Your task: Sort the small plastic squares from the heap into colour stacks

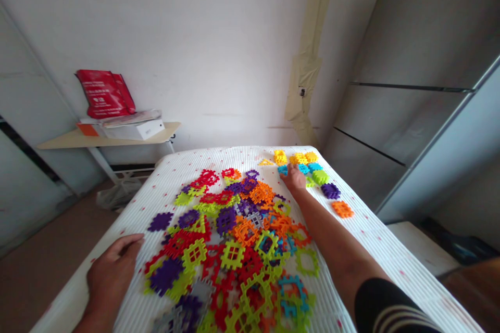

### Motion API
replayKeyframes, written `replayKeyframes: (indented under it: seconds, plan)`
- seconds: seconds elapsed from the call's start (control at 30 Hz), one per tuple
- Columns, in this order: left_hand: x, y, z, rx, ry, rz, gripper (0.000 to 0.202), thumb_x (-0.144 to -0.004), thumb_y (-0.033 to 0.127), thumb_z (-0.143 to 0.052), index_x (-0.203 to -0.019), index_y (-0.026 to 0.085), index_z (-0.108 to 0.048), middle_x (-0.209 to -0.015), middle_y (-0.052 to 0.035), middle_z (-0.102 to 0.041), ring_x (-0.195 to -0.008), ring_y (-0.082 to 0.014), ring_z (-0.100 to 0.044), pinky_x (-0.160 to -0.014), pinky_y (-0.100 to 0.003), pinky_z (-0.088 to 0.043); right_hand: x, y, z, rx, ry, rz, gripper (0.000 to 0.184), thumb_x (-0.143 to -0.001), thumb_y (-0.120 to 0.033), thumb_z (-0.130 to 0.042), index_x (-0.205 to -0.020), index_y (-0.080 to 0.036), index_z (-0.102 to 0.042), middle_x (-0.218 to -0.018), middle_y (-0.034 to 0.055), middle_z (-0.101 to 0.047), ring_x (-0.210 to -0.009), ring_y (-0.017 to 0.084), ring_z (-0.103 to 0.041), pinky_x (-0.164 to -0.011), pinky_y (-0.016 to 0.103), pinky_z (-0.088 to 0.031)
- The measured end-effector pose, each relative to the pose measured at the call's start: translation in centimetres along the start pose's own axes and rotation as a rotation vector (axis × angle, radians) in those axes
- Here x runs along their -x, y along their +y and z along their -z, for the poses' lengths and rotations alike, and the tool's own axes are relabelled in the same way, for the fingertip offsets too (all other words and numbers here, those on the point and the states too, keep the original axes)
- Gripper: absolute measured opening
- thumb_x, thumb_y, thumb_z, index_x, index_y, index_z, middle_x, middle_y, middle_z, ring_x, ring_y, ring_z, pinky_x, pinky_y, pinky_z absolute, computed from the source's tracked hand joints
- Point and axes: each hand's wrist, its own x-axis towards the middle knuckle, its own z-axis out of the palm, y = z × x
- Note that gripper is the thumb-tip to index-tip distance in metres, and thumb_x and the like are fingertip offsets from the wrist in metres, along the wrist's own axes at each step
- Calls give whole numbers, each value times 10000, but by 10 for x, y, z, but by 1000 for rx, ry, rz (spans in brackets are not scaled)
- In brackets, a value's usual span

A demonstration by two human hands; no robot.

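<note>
A big heap of plastic interlocking tiles (234,250) in red, purple, orange, lime and grey covers the middle of a white ribbed bed surface (183,164). My left hand (111,270) rests flat on the surface at the heap's left edge, fingers stretched out, holding nothing. My right hand (294,178) reaches far across, fingers curled down on a blue tile (283,169). Beside it lie sorted groups: yellow tiles (297,157), blue tiles (308,167), a lime tile (320,177), a purple tile (330,191) and an orange tile (342,209).
A low beige shelf (78,139) at the left wall carries a red bag (104,93) and a white box (136,129). Grey cabinet doors (414,88) stand to the right. Brown floor (39,255) lies left of the bed.
</note>
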Motion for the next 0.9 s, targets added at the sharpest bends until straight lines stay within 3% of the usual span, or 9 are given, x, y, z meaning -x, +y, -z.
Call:
replayKeyframes:
  seconds: [0.17, 0.5, 0.9]
  plan:
    - [0, 1, 1, 44, -60, 91, 306, -686, 420, -496, -856, 227, -663, -855, -27, -693, -966, -254, -603, -978, -363, -368, -2, -7, 3, 31, -1, 12, 440, -849, -454, -470, -1175, -162, -514, -1159, 158, -549, -906, 254, -627, -693, 314, -477]
    - [1, 8, 3, 63, -47, 105, 275, -679, 405, -501, -818, 231, -664, -853, -23, -687, -970, -264, -603, -979, -373, -370, -12, -18, 1, 87, -56, 35, 417, -876, -394, -455, -1195, -139, -534, -1166, 230, -563, -919, 294, -626, -706, 378, -495]
    - [1, 6, 3, 61, -52, 98, 291, -680, 408, -499, -826, 224, -669, -847, -18, -692, -915, -261, -616, -858, -354, -438, -11, -17, -2, 83, -61, 27, 361, -886, -292, -443, -1175, -111, -561, -1134, 249, -578, -940, 310, -626, -716, 398, -506]
